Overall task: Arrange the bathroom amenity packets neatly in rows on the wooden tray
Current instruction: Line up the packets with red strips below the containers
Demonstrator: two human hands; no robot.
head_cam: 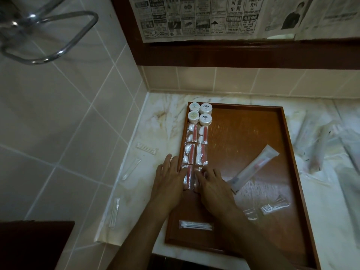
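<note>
On the wooden tray (253, 137), the amenity packets are lying in two columns down its nine o'clock edge. Four round white jars (200, 113) are sitting at the tray's eleven o'clock corner, touching one another in a two-by-two block. Just below them, four clear packets with red and white contents (196, 145) are lying in pairs, edge to edge. A third pair (190, 177) is lying below those, at about eight o'clock on the tray. The left hand (171, 178) is resting flat, fingers straight and relaxed, against that pair's outer side, over the tray's rim. The right hand (212, 184) is pressing on the pair's other packet with its fingers curved; whether it is pinching the packet cannot be told.

A toothbrush packet (253, 168) is lying tilted at the tray's centre. A cotton swab packet (195, 225) is lying crosswise near six o'clock, and crumpled clear wrappers (272, 206) are lying toward five o'clock. The tray is sitting on a marble counter (165, 121), with slim clear packets (132, 167) lying at nine o'clock of it.
</note>
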